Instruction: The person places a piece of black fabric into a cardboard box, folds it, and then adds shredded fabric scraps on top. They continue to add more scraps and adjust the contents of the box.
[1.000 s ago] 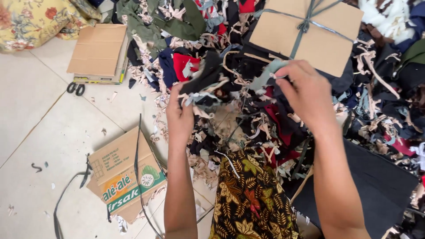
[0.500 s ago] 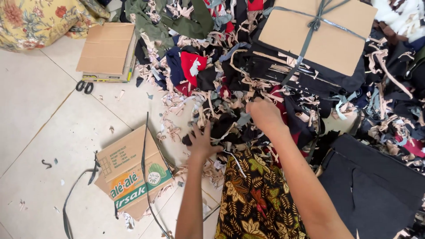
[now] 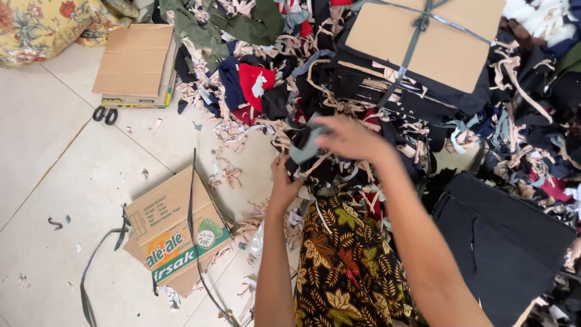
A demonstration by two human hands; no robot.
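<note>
Head view: the right hand (image 3: 351,139) pinches a grey fabric strip (image 3: 305,145) above the scrap heap (image 3: 339,91); the left hand (image 3: 283,184) is half-curled in the scraps at the heap's near edge, grip unclear. Bare tiled floor (image 3: 54,157) lies open to the left. There, a flattened printed carton (image 3: 175,233); farther off, plain cardboard (image 3: 134,60) beside black scissors (image 3: 105,114).

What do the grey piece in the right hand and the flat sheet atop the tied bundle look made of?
Grey piece: apparently soft matte woven fabric; it folds limply under the right hand. Flat sheet: likely plain brown cardboard, stiff, flat and dull, bound by a grey strap.
</note>
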